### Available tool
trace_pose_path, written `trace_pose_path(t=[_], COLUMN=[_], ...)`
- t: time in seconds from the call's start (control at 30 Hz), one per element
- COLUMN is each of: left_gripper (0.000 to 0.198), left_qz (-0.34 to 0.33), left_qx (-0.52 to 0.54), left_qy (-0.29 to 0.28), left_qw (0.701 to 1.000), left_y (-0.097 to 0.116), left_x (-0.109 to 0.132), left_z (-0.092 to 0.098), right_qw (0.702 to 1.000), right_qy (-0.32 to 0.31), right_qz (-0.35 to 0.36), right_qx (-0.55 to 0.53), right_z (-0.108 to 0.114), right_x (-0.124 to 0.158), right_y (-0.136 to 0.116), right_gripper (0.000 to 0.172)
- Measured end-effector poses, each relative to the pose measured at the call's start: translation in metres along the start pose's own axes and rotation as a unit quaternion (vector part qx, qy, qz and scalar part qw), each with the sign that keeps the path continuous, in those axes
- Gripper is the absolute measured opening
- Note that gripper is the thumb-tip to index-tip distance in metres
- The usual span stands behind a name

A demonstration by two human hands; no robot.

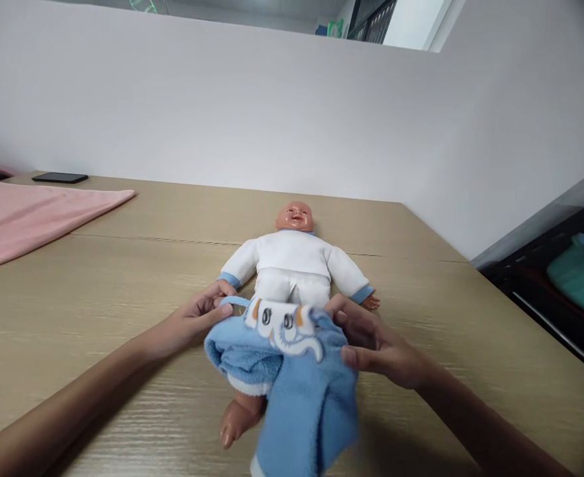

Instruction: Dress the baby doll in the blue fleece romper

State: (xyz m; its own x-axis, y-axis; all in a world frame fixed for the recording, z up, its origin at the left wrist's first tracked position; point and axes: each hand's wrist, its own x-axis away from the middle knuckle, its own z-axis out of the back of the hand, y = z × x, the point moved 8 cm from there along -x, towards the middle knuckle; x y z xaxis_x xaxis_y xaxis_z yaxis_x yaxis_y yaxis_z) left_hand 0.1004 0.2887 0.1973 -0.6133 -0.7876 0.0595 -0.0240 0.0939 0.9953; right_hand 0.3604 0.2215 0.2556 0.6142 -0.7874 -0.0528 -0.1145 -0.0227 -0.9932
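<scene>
A baby doll point(292, 258) in a white top lies on its back on the wooden table point(123, 311), head away from me. Blue fleece trousers point(282, 371) with an elephant patch are bunched over its legs; one bare foot point(235, 424) sticks out below. My left hand point(197, 321) pinches the left side of the blue waistband beside the doll's hand. My right hand point(371, 341) grips the right side of the waistband, fingers curled into the fabric.
A pink cloth point(28, 215) lies spread at the table's far left, with a black phone point(59, 177) behind it by the white wall. A dark shelf with green folded fabric point(580, 275) stands off the table's right edge.
</scene>
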Motion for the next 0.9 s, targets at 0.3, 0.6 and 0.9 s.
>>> trace_pose_path(t=[0.3, 0.6, 0.9], left_gripper=[0.064, 0.029, 0.064], left_qz=[-0.119, -0.081, 0.023], left_qx=[-0.290, -0.206, -0.085], left_qy=[-0.051, -0.237, -0.297], left_qw=[0.948, 0.946, 0.951], left_y=[0.073, 0.086, 0.049], left_x=[0.000, -0.042, -0.049], left_z=[-0.044, -0.114, -0.110], right_qw=[0.991, 0.965, 0.988], right_qy=[0.048, -0.017, 0.038], right_qz=[0.013, -0.110, -0.088], right_qx=[0.127, 0.237, 0.124], right_z=[0.007, -0.001, 0.003], right_x=[-0.001, 0.022, 0.016], right_y=[-0.016, -0.019, -0.010], right_gripper=[0.031, 0.069, 0.055])
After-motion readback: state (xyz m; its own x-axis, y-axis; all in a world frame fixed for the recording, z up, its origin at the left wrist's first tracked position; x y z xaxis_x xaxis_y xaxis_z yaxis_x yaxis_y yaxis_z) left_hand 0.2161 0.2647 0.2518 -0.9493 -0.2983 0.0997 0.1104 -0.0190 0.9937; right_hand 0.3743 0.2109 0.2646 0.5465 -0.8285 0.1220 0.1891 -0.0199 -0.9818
